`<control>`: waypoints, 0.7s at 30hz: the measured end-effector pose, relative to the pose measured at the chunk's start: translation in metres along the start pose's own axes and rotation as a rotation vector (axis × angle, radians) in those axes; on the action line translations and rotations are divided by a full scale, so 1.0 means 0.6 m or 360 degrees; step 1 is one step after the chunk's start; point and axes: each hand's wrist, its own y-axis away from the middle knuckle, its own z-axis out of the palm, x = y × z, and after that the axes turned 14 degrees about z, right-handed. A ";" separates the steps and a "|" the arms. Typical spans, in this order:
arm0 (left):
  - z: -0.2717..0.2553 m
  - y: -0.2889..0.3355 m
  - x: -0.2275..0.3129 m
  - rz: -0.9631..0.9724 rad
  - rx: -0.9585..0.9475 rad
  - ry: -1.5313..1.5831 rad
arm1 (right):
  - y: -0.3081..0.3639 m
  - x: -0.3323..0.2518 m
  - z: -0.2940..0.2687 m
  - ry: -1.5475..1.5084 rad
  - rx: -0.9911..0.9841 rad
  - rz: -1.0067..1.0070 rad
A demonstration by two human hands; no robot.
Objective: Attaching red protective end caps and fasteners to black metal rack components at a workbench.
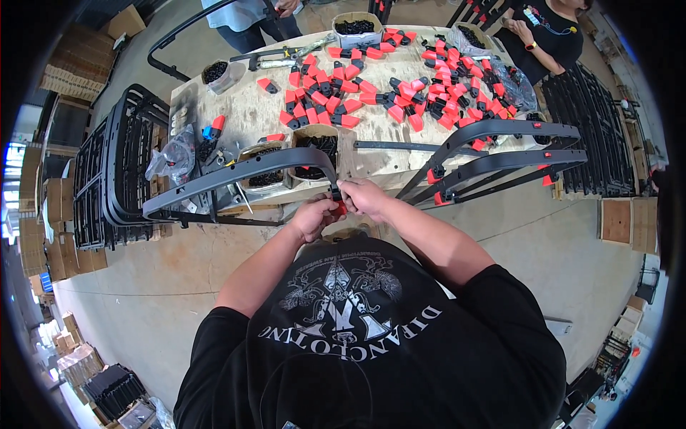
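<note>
A black curved metal frame (246, 169) rests along the table's near edge, its right end bending down toward me. At that end my left hand (314, 217) is closed around a red and black plastic piece (341, 208), mostly covered by fingers. My right hand (363, 198) presses in from the other side, fingers closed against the frame end; anything small between them is hidden. Just beyond my hands stands a box of black parts (323, 145). To the right, two similar black frames (500, 161) have red plastic pieces fitted on their ends.
Loose red and black pieces (325, 93) lie scattered over the wooden table (250, 107). Tubs of small black parts (357, 28) stand around it. Stacked black frames (100, 171) flank the table's left side. Two other people (547, 36) stand at the far side.
</note>
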 end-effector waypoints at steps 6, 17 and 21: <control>-0.011 0.019 0.003 0.0343 0.0385 -0.1255 | 0.050 -0.011 -0.015 -0.0505 -0.0491 0.0153; 0.117 0.097 0.087 0.1419 -0.0220 -0.2324 | 0.079 0.003 0.006 -0.0828 -0.0822 0.0000; 0.121 0.101 0.083 0.1341 -0.0226 -0.2324 | 0.079 0.013 0.011 -0.0731 -0.0790 -0.0040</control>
